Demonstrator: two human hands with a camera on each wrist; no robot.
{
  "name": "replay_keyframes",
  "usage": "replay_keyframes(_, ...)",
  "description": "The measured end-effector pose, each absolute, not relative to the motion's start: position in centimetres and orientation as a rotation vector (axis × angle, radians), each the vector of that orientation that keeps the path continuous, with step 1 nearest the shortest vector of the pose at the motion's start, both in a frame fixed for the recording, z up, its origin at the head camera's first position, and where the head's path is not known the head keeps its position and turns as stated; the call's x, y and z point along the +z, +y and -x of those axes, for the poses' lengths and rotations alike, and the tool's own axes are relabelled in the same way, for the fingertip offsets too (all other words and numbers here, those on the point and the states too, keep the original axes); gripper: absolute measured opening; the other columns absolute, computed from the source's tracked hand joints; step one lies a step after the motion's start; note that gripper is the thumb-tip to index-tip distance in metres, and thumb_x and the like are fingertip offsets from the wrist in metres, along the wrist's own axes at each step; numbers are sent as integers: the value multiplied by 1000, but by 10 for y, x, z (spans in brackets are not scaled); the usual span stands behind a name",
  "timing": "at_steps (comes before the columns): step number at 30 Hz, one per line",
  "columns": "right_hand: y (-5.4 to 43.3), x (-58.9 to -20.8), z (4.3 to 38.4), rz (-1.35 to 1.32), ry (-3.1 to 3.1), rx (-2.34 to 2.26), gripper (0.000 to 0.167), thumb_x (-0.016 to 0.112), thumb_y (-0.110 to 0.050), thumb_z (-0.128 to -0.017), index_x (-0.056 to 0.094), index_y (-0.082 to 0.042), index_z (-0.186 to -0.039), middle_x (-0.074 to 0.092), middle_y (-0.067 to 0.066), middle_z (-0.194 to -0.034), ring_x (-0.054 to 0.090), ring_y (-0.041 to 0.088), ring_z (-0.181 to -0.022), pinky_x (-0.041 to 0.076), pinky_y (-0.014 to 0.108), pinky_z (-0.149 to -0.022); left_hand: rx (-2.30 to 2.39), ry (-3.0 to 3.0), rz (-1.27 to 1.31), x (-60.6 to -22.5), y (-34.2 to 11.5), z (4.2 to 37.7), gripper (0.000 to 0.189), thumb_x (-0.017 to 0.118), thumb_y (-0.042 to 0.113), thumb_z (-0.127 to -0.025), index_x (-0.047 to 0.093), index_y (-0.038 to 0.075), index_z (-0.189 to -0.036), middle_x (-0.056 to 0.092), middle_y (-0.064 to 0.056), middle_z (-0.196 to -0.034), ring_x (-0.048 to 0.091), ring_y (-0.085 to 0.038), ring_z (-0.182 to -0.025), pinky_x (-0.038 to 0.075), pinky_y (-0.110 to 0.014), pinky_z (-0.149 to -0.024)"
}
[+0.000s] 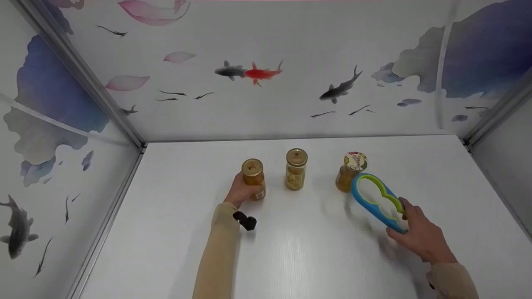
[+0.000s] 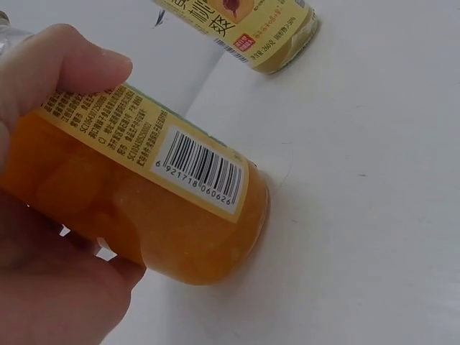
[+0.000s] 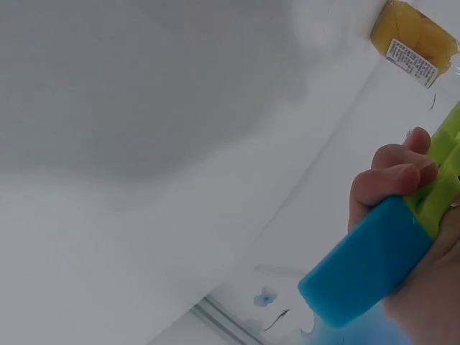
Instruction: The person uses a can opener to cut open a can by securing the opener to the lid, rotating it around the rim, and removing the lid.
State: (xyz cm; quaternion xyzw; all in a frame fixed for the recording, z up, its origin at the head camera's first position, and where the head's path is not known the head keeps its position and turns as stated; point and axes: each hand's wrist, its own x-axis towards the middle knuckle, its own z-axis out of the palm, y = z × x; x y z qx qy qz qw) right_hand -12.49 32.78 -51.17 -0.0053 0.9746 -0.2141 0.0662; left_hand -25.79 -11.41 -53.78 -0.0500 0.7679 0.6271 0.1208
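Observation:
My left hand grips a glass jar of orange fruit with a gold lid, standing at the left of the row. In the left wrist view, the thumb lies across the jar's label, beside the barcode. Over the table at the right, my right hand holds a blue and green jar opener by its near end, fingers curled round it. The opener's far loop is close to a jar with a patterned lid and partly overlaps it in the head view.
Between those two jars stands another gold-lidded jar with a yellow label. All are on a white table, with printed fish-pattern panels behind and at the left. A plain panel rises at the right.

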Motion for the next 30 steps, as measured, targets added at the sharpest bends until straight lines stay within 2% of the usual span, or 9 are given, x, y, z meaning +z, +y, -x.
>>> replay_keyframes(4, 326, -511, 127, 31, 2910, -597, 102, 71, -54, -78, 23, 5, -145, 47, 25, -116, 51, 33, -88, 52, 50, -67, 1834, 2211, 115, -537, -115, 254, 69, 75, -3, -71, 48, 7, -133, 56, -8, -126, 51, -26, -118, 35, -45, -106)
replay_keyframes(10, 321, -507, 133, 122, 2916, -577, 90, 76, -36, -74, 30, 2, -141, 50, 17, -112, 51, 27, -84, 51, 46, -67, 1804, 2216, 54, -534, -110, 248, 72, 75, -3, -70, 47, 6, -135, 55, -9, -128, 50, -27, -118, 35, -45, -106)
replay_keyframes(16, 314, -498, 140, 248, 2981, -580, 80, 75, -26, -74, 34, 2, -137, 55, 18, -113, 54, 26, -83, 50, 46, -69, 1786, 2226, -77, -534, -102, 237, 70, 76, -2, -68, 50, 7, -132, 58, -7, -122, 52, -25, -113, 37, -44, -104)
replay_keyframes(20, 310, -490, 145, 325, 3027, -565, 79, 76, -24, -72, 35, 2, -135, 57, 20, -115, 56, 26, -84, 50, 47, -70, 1794, 2196, -185, -534, -96, 231, 68, 76, -4, -66, 52, 5, -128, 59, -6, -118, 53, -24, -110, 37, -43, -102)
replay_keyframes(26, 305, -481, 153, 487, 3102, -506, 77, 79, -22, -68, 39, 0, -130, 60, 14, -106, 55, 21, -77, 52, 42, -67, 1754, 2172, -263, -528, -87, 224, 71, 78, -4, -66, 51, 7, -131, 59, -5, -121, 52, -23, -115, 35, -42, -105)
replay_keyframes(30, 300, -472, 160, 561, 3124, -481, 77, 80, -23, -66, 40, -1, -129, 59, 13, -106, 57, 22, -78, 53, 42, -67, 1738, 2155, -348, -524, -80, 222, 74, 78, -6, -66, 51, 7, -133, 58, -3, -122, 51, -21, -116, 34, -43, -105)
